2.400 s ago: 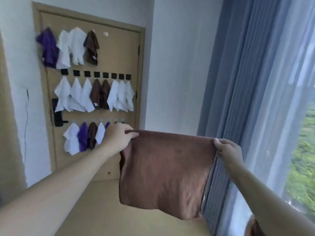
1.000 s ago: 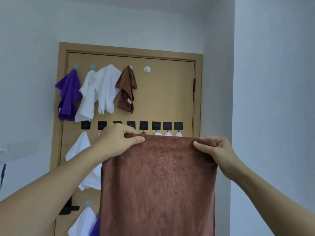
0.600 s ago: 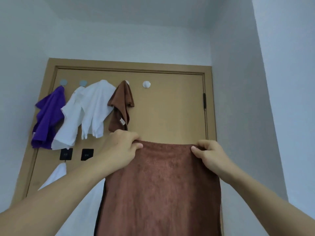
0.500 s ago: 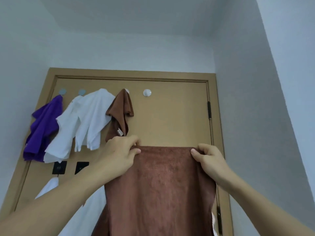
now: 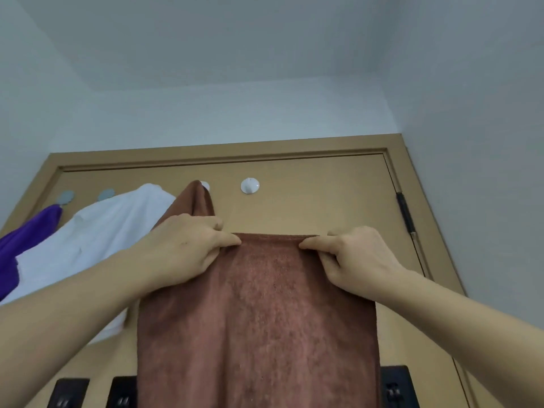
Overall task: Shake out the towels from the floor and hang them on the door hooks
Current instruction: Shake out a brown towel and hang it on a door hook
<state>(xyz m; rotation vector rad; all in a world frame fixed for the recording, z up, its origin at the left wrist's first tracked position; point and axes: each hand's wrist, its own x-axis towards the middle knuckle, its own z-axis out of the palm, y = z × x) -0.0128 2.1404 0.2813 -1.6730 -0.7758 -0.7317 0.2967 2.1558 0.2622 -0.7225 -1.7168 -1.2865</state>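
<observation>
Left hand point(image 5: 188, 245) and right hand point(image 5: 353, 260) each pinch the top edge of a brown towel point(image 5: 259, 325), held up flat before the door point(image 5: 309, 201). Just above, a bare white hook point(image 5: 250, 185). Leftward hang brown point(image 5: 195, 201), white point(image 5: 100, 240), purple point(image 5: 26, 242) towels, apparently hooked.

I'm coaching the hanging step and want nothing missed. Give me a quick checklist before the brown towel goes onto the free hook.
1. Left hand pinches the held brown towel at its top edge: ok.
2. Right hand pinches the same edge: ok.
3. White round hook bare: ok.
4. Towel edge up at hook height: not ok, it sits below.
5. Towel hangs flat, unbunched: ok.
6. Hanging loop on the towel: cannot tell.
</observation>
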